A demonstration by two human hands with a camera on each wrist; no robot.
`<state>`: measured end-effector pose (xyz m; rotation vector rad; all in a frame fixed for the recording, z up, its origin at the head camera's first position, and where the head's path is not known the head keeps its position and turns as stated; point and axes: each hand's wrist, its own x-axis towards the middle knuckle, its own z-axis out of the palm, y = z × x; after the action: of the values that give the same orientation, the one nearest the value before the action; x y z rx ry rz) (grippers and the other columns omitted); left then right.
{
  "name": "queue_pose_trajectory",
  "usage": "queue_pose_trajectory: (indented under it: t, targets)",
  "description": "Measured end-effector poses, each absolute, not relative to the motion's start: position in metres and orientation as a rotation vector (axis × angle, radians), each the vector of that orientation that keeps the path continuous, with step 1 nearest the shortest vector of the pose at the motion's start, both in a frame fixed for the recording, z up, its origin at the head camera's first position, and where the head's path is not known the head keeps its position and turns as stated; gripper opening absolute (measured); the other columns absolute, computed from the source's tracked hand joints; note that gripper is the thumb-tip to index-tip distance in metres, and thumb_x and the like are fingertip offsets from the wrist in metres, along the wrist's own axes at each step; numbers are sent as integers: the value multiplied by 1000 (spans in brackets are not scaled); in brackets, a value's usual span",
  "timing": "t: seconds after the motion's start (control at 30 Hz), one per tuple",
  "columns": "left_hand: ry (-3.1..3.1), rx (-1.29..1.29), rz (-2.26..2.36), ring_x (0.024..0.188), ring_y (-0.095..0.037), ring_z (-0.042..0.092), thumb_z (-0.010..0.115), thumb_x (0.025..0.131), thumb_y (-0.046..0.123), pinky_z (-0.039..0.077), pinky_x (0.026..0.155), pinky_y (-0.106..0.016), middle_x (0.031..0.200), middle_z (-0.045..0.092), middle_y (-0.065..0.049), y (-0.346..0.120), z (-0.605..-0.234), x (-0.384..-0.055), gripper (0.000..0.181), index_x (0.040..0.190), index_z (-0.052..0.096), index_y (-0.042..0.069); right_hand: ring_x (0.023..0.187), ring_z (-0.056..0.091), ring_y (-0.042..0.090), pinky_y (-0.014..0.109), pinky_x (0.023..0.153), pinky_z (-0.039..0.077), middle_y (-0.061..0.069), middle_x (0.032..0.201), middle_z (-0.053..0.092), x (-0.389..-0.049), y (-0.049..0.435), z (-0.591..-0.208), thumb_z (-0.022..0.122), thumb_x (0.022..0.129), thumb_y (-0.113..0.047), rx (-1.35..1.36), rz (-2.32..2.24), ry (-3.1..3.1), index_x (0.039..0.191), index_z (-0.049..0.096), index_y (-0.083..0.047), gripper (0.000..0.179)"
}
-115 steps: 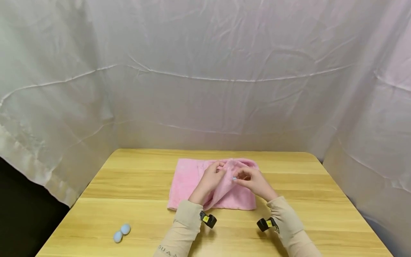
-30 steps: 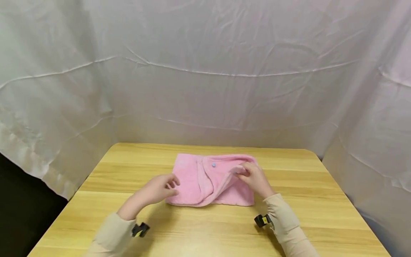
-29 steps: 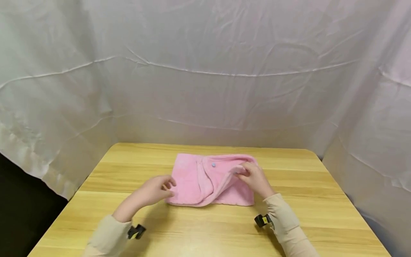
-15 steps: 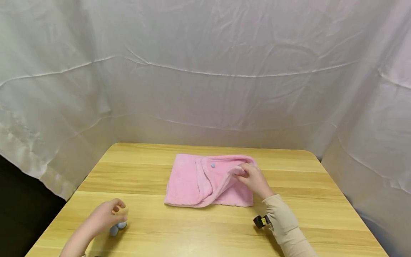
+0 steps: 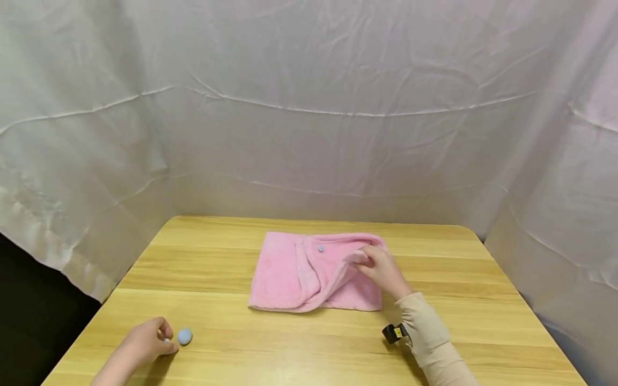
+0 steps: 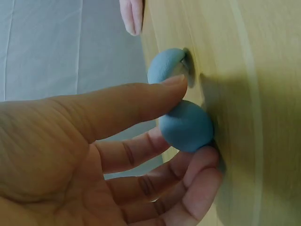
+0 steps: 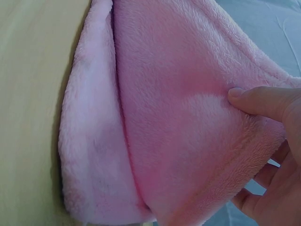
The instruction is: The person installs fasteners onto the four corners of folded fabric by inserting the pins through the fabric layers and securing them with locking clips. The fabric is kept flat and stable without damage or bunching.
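Note:
My left hand [image 5: 145, 343] is low at the table's left, pinching a light-blue rounded knob [image 6: 186, 126] between thumb and fingers, close over the wood. A second blue knob [image 5: 185, 336] rests just beyond the fingertips; in the left wrist view it shows a domed top and a paler underside. My right hand [image 5: 383, 271] pinches the edge of a folded pink plush cloth [image 5: 280, 273], thumb on top and fingers beneath, holding up a corner. A small blue dot [image 5: 321, 249] sits on the cloth near its upper middle.
The wooden table [image 5: 289, 348] has rounded far corners. Pale curtains [image 5: 309, 161] hang behind it and at both sides. A black wrist camera [image 5: 393, 333] is strapped at the right sleeve [image 5: 429, 332].
My left hand has left the cloth, swung to the front left, and taken hold of one blue knob. The right hand keeps its pinch on the cloth. The small blue dot has come into view since 3.8 seconds ago.

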<state>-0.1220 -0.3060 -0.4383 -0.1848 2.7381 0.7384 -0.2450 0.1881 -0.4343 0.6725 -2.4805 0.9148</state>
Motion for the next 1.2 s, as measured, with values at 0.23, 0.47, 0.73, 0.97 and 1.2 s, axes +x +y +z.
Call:
queue_pose_trajectory:
  t: [0.23, 0.47, 0.73, 0.97, 1.2]
  targets:
    - [2801, -181, 722, 78, -19, 53, 80, 77, 23, 42, 66, -32, 85, 61, -3, -306, -439, -122, 30, 85, 56, 7, 82, 62, 18, 35, 80, 53, 5, 87, 71, -246, 189, -435, 80, 74, -4, 676, 935, -2469, 88, 68, -8, 19]
    - [2875, -161, 747, 77, -18, 55, 76, 79, 20, 43, 65, -31, 83, 62, -2, -307, -428, -125, 24, 86, 58, 5, 82, 61, 16, 32, 78, 54, 2, 85, 69, -248, 189, -438, 81, 74, -5, 684, 946, -2458, 85, 67, -9, 18]
    - [2997, -60, 750, 84, -23, 61, 73, 85, 26, 49, 68, -38, 93, 67, -8, -294, -404, -140, 31, 98, 61, 0, 81, 60, 14, 31, 78, 53, 1, 83, 68, -248, 190, -439, 81, 74, -5, 676, 939, -2462, 87, 67, -10, 19]
    - [3037, -1, 907, 94, -37, 67, 73, 86, 19, 56, 70, -41, 103, 67, -16, -264, -390, -153, 31, 104, 59, -2, 81, 60, 14, 32, 78, 53, 1, 84, 69, -247, 190, -437, 81, 75, -5, 674, 942, -2461, 87, 68, -10, 19]
    - [3040, 59, 1010, 96, -39, 67, 71, 87, 15, 56, 70, -41, 108, 64, -19, -234, -379, -172, 28, 105, 56, -1, 83, 63, 18, 34, 80, 53, 3, 87, 71, -247, 190, -437, 81, 74, -5, 672, 920, -2465, 89, 69, -9, 20]
